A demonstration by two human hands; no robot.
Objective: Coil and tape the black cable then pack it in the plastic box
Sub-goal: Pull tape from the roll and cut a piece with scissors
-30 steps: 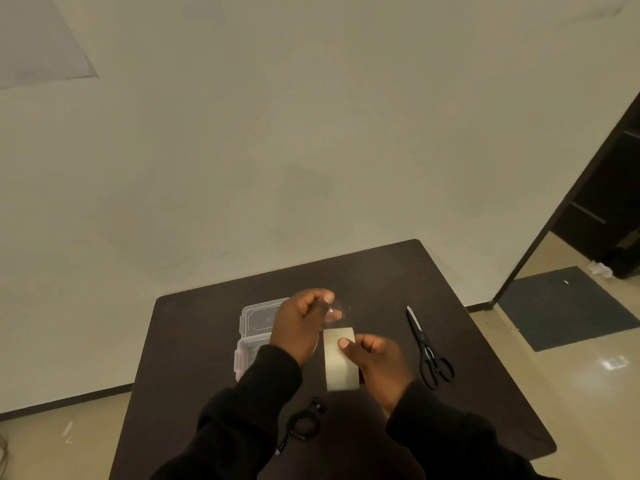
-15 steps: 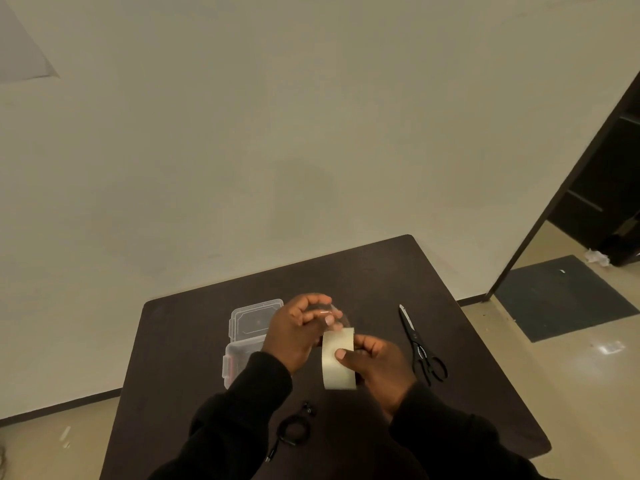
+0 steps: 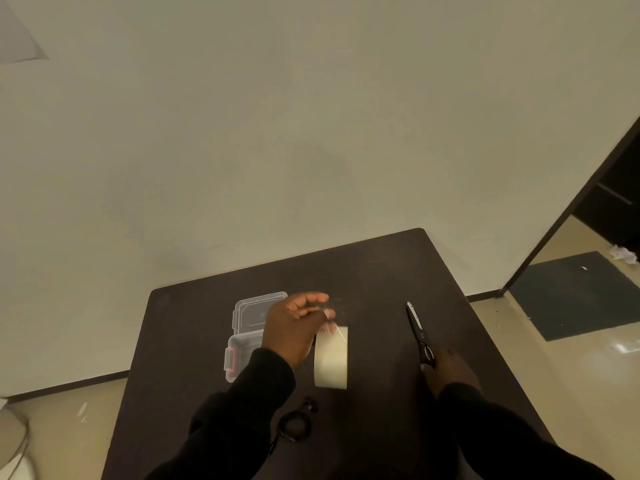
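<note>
Cream tape (image 3: 330,356): a pulled strip is hanging from the left hand (image 3: 294,329), whose fingertips are pinching its top edge above the table (image 3: 381,271); whether a clear roll is sitting behind those fingers is hard to make out. Right hand (image 3: 450,372): half a second ago it was pinching the strip's lower part; now it is lying over the handles of the scissors (image 3: 417,329), well apart from the tape, and whether the fingers are closing on them cannot be told, since the hand is dark against the dark top. This is probably pointing to a cut coming next. Cable (image 3: 296,424): already coiled, lying untaped on the near table between the sleeves, its plug end just beyond the loop. Box (image 3: 242,341): standing open at the left, its near right part hidden behind the left wrist.
</note>
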